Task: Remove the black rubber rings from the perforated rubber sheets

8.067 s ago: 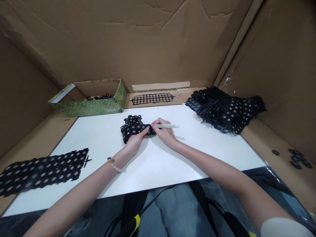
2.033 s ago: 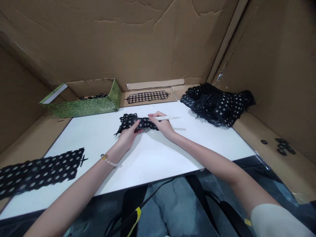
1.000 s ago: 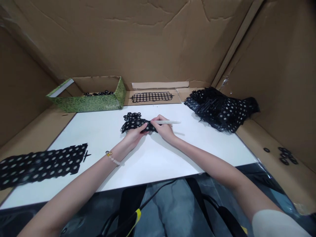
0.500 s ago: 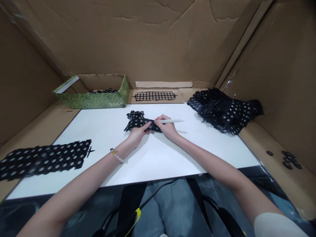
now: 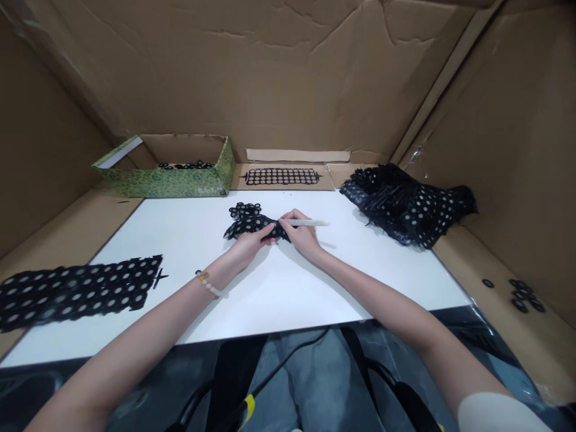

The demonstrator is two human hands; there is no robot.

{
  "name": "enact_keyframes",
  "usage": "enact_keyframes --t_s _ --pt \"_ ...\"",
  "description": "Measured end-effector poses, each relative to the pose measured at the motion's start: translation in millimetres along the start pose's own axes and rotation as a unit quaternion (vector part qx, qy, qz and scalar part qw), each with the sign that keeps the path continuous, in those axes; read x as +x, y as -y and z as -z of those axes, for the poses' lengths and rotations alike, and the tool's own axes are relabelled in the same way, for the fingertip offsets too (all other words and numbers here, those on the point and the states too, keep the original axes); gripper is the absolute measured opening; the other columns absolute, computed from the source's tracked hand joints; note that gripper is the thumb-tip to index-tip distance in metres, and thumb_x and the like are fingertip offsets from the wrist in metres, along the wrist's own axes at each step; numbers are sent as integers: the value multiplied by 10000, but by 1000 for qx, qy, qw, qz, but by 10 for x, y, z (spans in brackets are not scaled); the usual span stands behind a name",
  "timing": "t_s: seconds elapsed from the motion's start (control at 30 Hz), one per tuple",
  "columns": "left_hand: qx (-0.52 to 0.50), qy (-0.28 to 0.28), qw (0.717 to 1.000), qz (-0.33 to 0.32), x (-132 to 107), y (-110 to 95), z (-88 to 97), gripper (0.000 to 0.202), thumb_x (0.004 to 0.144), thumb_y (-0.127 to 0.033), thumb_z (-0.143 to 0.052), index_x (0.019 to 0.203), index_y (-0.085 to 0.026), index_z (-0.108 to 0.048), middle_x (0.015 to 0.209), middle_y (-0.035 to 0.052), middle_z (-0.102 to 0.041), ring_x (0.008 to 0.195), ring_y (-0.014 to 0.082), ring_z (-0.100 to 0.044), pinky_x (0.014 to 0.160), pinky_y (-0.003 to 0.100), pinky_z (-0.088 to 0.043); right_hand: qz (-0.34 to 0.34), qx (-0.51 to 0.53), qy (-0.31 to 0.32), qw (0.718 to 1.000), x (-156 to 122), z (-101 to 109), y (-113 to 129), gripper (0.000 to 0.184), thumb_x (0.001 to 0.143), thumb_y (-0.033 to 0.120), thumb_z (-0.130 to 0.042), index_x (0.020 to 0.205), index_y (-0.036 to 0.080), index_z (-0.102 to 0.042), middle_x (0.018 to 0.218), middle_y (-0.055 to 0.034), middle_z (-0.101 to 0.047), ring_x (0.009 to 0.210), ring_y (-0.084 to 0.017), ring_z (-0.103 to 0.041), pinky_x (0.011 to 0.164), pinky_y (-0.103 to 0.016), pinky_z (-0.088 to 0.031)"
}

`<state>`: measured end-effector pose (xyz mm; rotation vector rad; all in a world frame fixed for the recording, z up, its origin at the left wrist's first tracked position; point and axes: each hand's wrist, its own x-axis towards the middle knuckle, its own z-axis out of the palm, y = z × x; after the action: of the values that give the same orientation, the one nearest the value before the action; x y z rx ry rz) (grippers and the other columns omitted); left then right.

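Head view: the left hand (image 5: 246,247) and the right hand (image 5: 302,237) work close together over the far half of a white tabletop (image 5: 288,291), near its middle from left to right. The left grip is closed on a dotted black sheet (image 5: 247,226), thumb on top, fingers beneath. The right grip is pinched around a white pen-like tool (image 5: 317,222), whose back end points right; its tip is hidden, so I cannot tell whether it touches the sheet. A cluster of black rings (image 5: 244,209) lies at the sheet's far left side.

White surface stretches between the forearms from the hands to the near edge, and another stretch separates the right hand from a crumpled heap (image 5: 409,207) of dotted black material, which spreads over the far part of the right edge. On the left, a long dotted strip (image 5: 81,291) crosses the left edge, a black cross-shaped piece (image 5: 159,278) at its right end.

Along the far edge stands a green patterned box (image 5: 166,183) with loose rings (image 5: 195,165) inside; to its right, a ring grid (image 5: 282,176) lies on a cardboard panel (image 5: 328,183). Past the right edge, on cardboard (image 5: 495,321), a single ring (image 5: 488,283) lies near a small ring group (image 5: 524,294).
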<state>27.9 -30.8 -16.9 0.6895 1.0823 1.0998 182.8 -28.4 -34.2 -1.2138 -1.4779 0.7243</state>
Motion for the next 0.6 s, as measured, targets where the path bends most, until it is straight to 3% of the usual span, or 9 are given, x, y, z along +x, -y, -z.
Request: enact_keyframes --t_s 0.17,0.33,0.47,0.6 --pt "44 57 996 49 66 -122 123 98 681 -89 -813 759 -111 -757 874 120 -746 766 174 -666 742 287 -565 -33 40 3 999 24 42 -27 249 810 458 -601 713 230 -566 765 10 -656 796 -184 -601 798 -310 -459" --pt "106 -12 994 18 101 -99 172 176 582 -100 -879 681 -131 -738 745 113 -737 726 218 -684 718 311 -585 -26 94 2 995 48 80 -22 237 798 429 -608 693 228 -542 875 -19 -686 883 -196 -621 867 -329 -462" --pt "60 -11 998 29 58 -123 123 125 651 -46 -822 709 -130 -749 858 111 -761 798 192 -698 803 284 -597 -25 80 24 996 32 72 -11 249 777 419 -635 657 221 -544 1010 -35 -693 950 -203 -621 905 -344 -449" --pt "7 8 998 55 11 -186 97 105 748 -18 -733 754 -119 -765 952 122 -762 859 174 -701 864 257 -593 -50 71 36 996 29 61 -40 258 783 454 -629 681 229 -554 905 -4 -695 838 -182 -609 816 -320 -463"
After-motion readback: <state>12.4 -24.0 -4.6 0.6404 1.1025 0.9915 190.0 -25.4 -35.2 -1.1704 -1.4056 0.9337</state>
